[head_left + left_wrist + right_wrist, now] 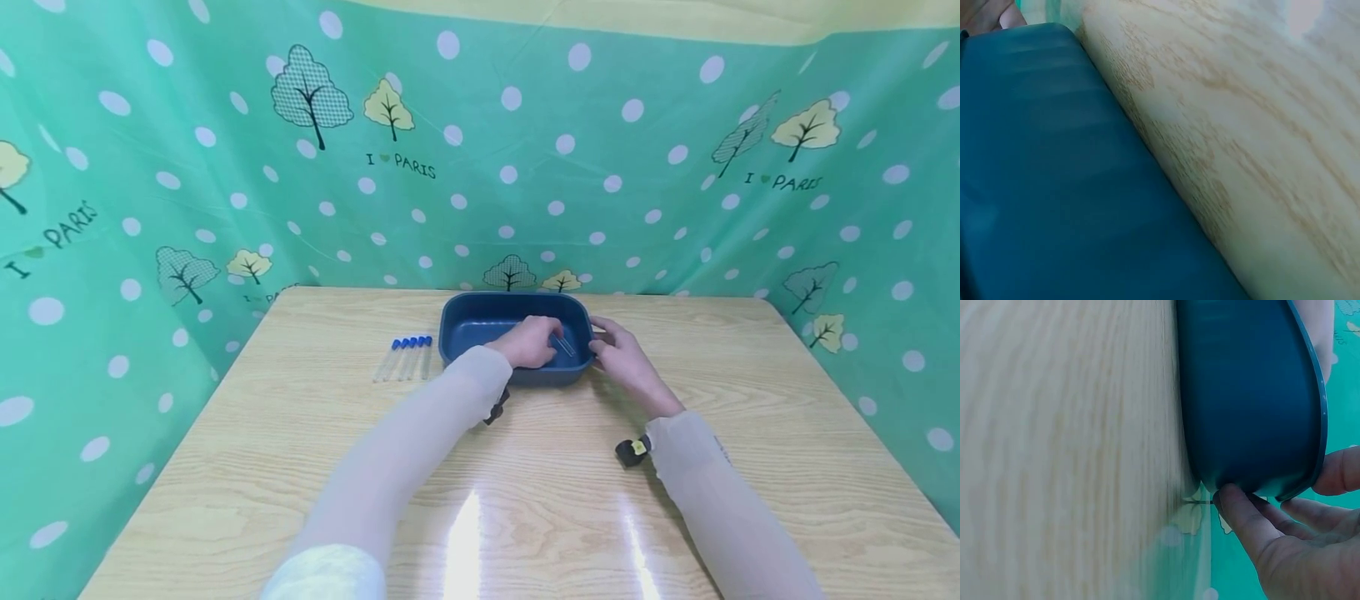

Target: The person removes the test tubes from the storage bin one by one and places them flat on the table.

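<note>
A dark blue plastic basin [480, 307] sits on the table. My left hand [528, 343] reaches down inside it, fingers bent and thumb apart from them. Clear thin tubes [566, 346] lie on the basin floor right at those fingertips. My right hand [621, 357] holds the basin's right end. In the right wrist view, the thumb [1340, 472] is at the rim while the other fingers lie along the outer wall. The left wrist view shows mostly the basin's outer side [1072, 162]; the left fingers are hidden there.
Several clear tubes with blue caps [411, 342] lie in a row on the wooden table [337, 467], left of the basin. A green dotted curtain [420, 225] hangs behind the table and along both sides.
</note>
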Motion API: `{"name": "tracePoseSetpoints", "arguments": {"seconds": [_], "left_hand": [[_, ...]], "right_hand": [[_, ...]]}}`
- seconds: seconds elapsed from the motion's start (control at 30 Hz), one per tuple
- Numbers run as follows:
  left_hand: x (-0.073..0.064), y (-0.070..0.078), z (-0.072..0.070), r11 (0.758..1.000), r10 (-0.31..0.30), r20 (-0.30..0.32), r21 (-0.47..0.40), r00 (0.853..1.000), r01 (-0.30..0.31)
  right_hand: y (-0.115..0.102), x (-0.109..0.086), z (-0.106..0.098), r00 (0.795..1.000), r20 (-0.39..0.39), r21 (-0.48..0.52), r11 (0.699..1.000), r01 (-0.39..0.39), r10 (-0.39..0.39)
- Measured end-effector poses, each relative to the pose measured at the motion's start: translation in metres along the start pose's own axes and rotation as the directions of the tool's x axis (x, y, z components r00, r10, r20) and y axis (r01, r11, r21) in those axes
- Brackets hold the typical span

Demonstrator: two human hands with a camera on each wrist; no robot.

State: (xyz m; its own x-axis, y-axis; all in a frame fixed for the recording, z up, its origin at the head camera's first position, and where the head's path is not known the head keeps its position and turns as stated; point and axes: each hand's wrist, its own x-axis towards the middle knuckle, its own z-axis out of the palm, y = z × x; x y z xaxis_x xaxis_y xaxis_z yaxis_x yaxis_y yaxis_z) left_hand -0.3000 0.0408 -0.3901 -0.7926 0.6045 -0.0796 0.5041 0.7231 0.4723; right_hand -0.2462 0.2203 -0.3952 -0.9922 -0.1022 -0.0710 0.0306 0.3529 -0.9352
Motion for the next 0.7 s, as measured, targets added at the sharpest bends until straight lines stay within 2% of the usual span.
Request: {"name": "tracePoseSetpoints", "arguments": {"seconds": [0.7], "left_hand": [[0.016, -0.001, 0.008, 0.995, 0.054, 0.044, 0.087, 0.998, -0.057]], "right_hand": [[0.000, 0.002, 0.001, 1.000, 0.002, 0.000, 1.000, -0.004, 0.004]]}}
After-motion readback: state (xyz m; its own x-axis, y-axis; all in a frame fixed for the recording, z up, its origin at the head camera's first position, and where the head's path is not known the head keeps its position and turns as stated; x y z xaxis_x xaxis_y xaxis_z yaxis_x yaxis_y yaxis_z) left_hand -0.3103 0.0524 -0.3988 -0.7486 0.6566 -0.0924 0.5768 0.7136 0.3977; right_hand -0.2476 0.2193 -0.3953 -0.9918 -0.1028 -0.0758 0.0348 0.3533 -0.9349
